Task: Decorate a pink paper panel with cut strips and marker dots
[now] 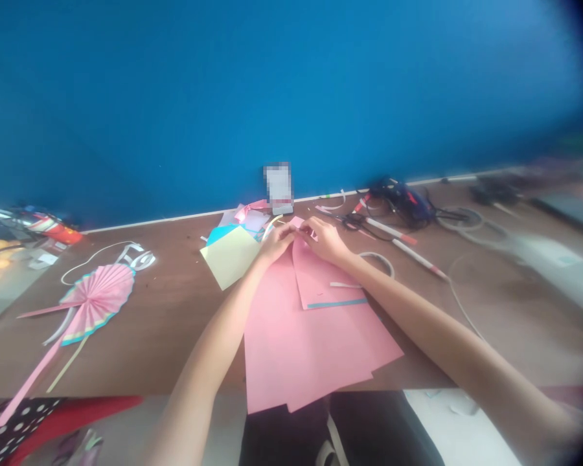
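Both hands meet near the middle of the table. My left hand [278, 242] and my right hand [324, 239] pinch the far end of a pink sheet of paper [323, 278] with a blue strip along its near edge. The fingertips are close together, and the exact fold or edge between them is too small to make out. Under that sheet lie larger pink sheets [296, 353], which reach past the table's front edge. A pale yellow paper square [230, 257] lies just left of my left hand, partly over blue paper [219, 233].
A pleated pink paper fan [102, 294] with a blue rim lies at the left. A phone [279, 188], blurred out, leans on the blue wall. Beyond my right forearm are red-and-white sticks [420, 259], a dark blue bundle [403, 202] and cables. A white strip [344, 285] lies on the paper.
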{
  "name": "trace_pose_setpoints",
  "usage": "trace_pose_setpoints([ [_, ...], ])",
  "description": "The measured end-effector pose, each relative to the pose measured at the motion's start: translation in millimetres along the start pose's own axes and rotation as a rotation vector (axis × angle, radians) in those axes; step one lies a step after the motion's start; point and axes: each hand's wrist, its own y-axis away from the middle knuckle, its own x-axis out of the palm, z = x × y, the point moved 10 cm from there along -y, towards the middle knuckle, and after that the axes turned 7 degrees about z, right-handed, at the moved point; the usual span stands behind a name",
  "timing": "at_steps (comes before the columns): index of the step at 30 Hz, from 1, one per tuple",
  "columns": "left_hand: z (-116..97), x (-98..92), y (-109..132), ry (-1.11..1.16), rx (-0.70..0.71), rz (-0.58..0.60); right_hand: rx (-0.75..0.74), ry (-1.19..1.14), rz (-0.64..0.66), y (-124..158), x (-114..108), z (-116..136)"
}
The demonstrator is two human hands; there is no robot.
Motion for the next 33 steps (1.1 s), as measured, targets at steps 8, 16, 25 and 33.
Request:
trace_pose_setpoints([
  [8, 1.8, 1.6, -0.3, -0.107, -0.007, 0.016, 0.014, 0.049, 0.02, 0.9, 3.4, 0.9],
  [16, 3.8, 2.8, 0.1, -0.096, -0.011, 0.02, 0.037, 0.03, -0.002, 0.8, 0.7, -2.3],
  [25, 1.5, 5.0, 1.7, -0.12, -0.015, 0.02, 0.032, -0.042, -0.028, 0.9, -1.1, -5.4],
  [33, -2.3, 7.9, 1.7, -0.187, 0.021, 0.037, 0.031, -0.008, -0.05, 1.3, -1.0, -5.3],
])
